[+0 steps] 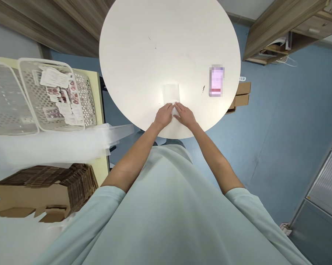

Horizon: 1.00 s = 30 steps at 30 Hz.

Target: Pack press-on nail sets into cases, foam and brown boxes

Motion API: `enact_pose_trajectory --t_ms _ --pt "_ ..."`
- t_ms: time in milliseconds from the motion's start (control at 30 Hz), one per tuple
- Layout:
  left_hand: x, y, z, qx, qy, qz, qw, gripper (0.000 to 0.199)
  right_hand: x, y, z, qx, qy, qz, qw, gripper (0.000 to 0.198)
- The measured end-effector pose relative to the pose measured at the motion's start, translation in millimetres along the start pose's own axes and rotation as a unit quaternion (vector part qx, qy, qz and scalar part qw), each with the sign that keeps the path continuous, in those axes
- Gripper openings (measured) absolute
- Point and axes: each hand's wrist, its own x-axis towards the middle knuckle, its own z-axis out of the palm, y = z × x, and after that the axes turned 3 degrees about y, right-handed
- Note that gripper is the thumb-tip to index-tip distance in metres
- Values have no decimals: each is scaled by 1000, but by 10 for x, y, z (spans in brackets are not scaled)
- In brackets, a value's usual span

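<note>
A thin, whitish translucent sheet (171, 92) lies flat near the front edge of the round white table (168, 33). My left hand (164, 115) comes at its near end from the left, fingers bent and held together. From the other side my right hand (185, 116) meets it, its thumb a little apart from the fingers. The fingertips of both hands almost touch at the sheet's near end and seem to pinch it. A small pale part of the sheet shows between the hands; the exact grip is too small to make out.
A blurred-out phone (216, 81) lies on the table's right. On a yellow side table at left stand a white basket (85, 99) of small packaged items, a stack of white translucent sheets (58, 147) and flattened cardboard boxes (44, 191). Small cartons (242, 94) sit beyond the right edge.
</note>
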Motion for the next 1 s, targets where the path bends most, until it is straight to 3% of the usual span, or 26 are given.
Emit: enact_pose_trajectory --t_ms 100,200,433,633,767,1000 --pt "-209 -25 -29 1 -13 20 1000 70 -200 -33 115 -5 -11 -14 1000 75" --pt "-502 -35 21 -2 -27 27 999 72 -480 -135 303 -13 -15 -17 1000 71" --pt "-926 -37 169 -61 -28 -29 997 68 -916 -279 553 -1 -27 -4 1000 67" --pt "-768 -10 76 -128 29 -145 981 44 -724 -298 441 -2 25 82 996 63" --pt "-559 -43 22 -119 46 -243 962 24 -484 -299 322 -11 25 138 990 53" --pt "-327 -47 91 -89 77 -315 942 25 -191 -226 263 33 45 191 980 36"
